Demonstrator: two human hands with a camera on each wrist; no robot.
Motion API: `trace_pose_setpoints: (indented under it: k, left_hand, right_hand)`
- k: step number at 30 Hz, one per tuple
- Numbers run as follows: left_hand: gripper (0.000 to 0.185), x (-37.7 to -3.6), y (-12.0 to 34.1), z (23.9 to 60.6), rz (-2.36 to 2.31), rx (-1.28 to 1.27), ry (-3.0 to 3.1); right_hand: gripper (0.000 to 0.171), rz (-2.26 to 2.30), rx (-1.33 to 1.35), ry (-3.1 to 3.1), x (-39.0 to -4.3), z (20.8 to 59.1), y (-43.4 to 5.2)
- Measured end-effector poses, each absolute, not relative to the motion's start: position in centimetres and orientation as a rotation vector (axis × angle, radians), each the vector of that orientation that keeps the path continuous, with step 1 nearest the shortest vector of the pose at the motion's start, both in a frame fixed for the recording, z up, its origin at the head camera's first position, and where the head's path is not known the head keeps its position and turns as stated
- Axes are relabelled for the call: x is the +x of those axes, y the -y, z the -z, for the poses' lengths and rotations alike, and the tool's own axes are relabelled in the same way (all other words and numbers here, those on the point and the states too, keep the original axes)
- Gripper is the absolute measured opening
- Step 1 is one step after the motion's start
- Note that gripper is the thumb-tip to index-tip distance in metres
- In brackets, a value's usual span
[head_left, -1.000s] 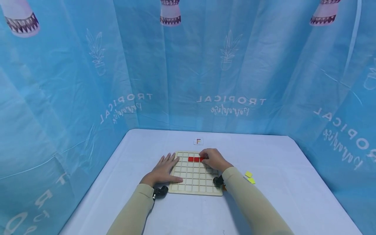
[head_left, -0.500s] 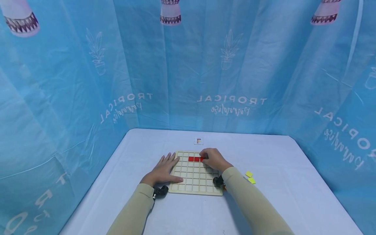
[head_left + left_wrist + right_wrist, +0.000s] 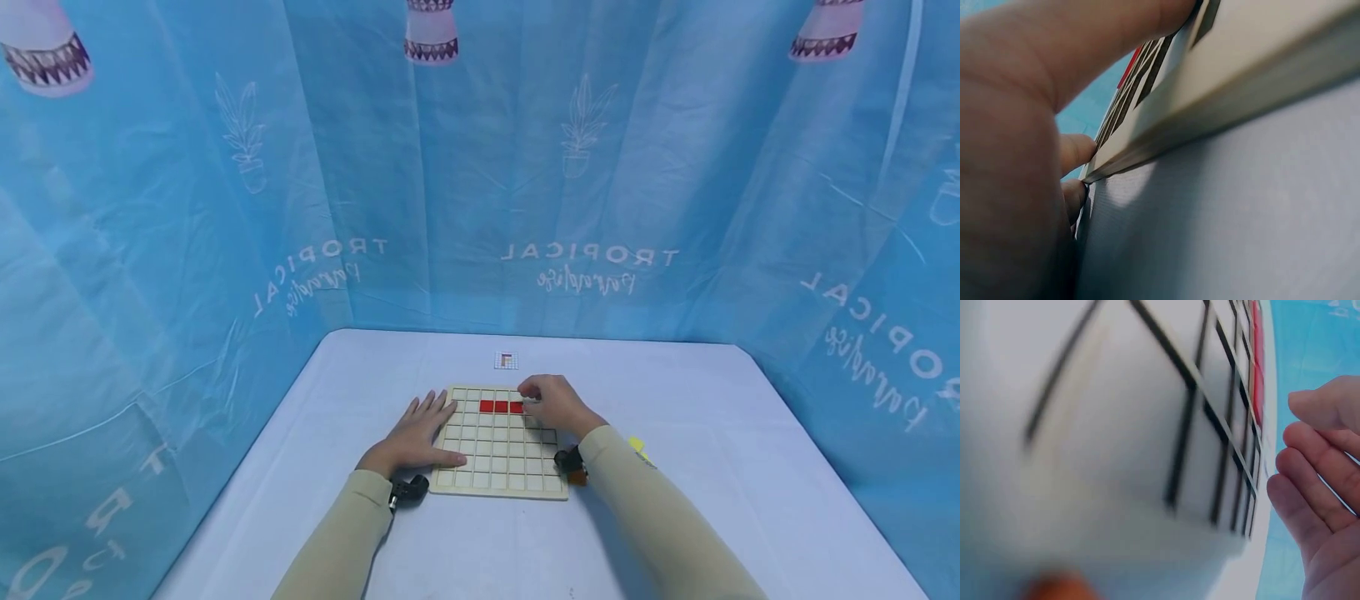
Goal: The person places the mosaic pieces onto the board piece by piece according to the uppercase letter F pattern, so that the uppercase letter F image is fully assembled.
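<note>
Both hands sit at the wooden grid board [image 3: 498, 450] in the lower middle of the head view: my left hand [image 3: 417, 435] lies flat with straight fingers on the board's left edge, steadying it, and my right hand [image 3: 553, 404] hovers at the right end of the row of red tiles [image 3: 500, 407], fingers loosely curled and holding nothing I can see. The red tiles fill three cells in the board's second row from the top. I judge them light, stiff and smooth, best pinched by opposite edges; the board looks rigid and slides easily unless pressed. Compared with half a second ago, my right hand has drawn rightward off the tiles, uncovering the third one, and my sleeve now hides most of the yellow tiles [image 3: 636, 444] at the lower right.
</note>
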State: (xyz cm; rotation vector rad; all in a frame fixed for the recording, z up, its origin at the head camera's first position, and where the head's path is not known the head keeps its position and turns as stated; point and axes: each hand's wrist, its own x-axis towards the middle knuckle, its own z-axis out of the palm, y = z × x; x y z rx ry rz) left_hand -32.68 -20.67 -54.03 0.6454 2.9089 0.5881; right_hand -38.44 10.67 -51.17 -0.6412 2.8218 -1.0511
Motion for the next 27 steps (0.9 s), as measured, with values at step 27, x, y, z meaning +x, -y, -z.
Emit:
trace_pose_setpoints:
  k: [27]
  left_hand:
    - [0.122, -32.7, 20.5, 54.0, -0.590, 0.659, -2.905]
  right_hand:
    - [0.018, 0.791, -0.791, -2.668, -33.0, 50.2, -19.4]
